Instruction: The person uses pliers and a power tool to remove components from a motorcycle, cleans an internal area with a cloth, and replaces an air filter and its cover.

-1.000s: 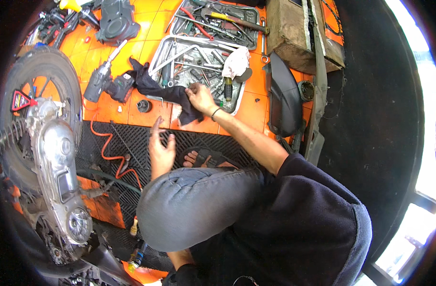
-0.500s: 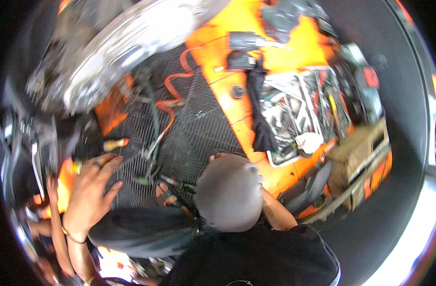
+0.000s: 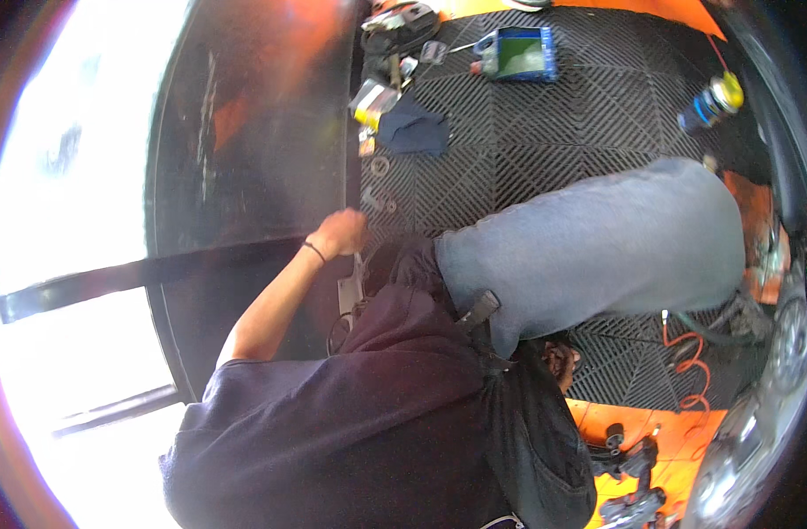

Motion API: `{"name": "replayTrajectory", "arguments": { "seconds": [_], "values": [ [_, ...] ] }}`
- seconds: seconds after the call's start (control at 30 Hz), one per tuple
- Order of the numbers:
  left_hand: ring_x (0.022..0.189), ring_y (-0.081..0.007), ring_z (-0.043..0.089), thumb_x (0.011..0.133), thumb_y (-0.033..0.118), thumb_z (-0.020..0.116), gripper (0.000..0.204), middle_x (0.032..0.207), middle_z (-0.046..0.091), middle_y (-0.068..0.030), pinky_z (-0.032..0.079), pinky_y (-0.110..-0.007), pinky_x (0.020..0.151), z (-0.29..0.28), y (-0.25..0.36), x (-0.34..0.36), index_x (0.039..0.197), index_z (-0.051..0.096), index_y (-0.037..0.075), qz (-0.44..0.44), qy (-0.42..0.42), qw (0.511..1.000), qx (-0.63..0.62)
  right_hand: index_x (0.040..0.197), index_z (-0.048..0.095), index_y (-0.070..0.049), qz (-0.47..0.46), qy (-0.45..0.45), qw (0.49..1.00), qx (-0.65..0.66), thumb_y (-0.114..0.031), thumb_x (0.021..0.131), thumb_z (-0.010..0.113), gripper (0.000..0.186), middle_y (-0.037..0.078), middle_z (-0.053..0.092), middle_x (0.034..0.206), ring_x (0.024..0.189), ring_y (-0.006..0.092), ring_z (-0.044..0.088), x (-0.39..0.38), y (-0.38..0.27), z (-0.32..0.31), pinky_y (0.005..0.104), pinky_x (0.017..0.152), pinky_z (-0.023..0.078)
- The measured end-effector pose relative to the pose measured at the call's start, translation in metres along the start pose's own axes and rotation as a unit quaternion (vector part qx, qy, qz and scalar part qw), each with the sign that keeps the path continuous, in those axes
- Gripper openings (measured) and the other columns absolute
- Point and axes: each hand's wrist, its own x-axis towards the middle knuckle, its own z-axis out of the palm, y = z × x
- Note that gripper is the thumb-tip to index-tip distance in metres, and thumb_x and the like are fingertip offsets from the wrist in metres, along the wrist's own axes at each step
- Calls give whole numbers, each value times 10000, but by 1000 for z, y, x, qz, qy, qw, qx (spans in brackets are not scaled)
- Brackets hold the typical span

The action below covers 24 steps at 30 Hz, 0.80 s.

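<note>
My left hand [image 3: 340,234] is low beside the dark wall, a thin band at its wrist. Its fingers look curled, and what they may hold is hidden. Just past it, a small metal ring [image 3: 380,167] and a few other small metal pieces [image 3: 372,199] lie on the black ribbed mat [image 3: 615,106]. Farther up are a dark blue cloth [image 3: 414,126] and a yellow and clear packet [image 3: 373,104]. My bent leg in grey-blue trousers [image 3: 589,247] stretches to the right. My right hand does not show.
A blue jug [image 3: 523,55] with a green label lies at the back. To the right is a blue spray can [image 3: 710,103] with a yellow top. A red coiled hose [image 3: 690,360] runs near a shiny vehicle part [image 3: 747,450]. Black tools [image 3: 633,480] rest on orange flooring. The dark wall [image 3: 254,132] borders the left.
My view has swung away from the tool tray toward the wall. My left hand, spread before, is now curled near the small metal pieces. My right forearm has left the view.
</note>
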Motion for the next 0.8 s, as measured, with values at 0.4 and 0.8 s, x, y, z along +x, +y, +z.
{"name": "replayTrajectory", "arguments": {
  "seconds": [0.4, 0.8],
  "values": [
    [1075, -419, 634, 766, 295, 708, 689, 1150, 670, -223, 524, -423, 922, 162, 4, 11, 1377, 486, 68, -111, 52, 914, -386, 1047, 603, -12, 79, -160, 984, -8, -71, 935, 585, 128, 115, 639, 863, 737, 197, 630, 43, 2, 0, 333, 658, 507],
    [893, -320, 701, 784, 89, 619, 463, 999, 693, -238, 587, -423, 707, 33, -21, 12, 1222, 574, -55, -102, -80, 962, -240, 1075, 596, -19, 70, -189, 979, 24, -80, 941, 579, 148, 111, 642, 893, 758, 200, 635, 44, 20, -9, 336, 673, 516]
  ]
}}
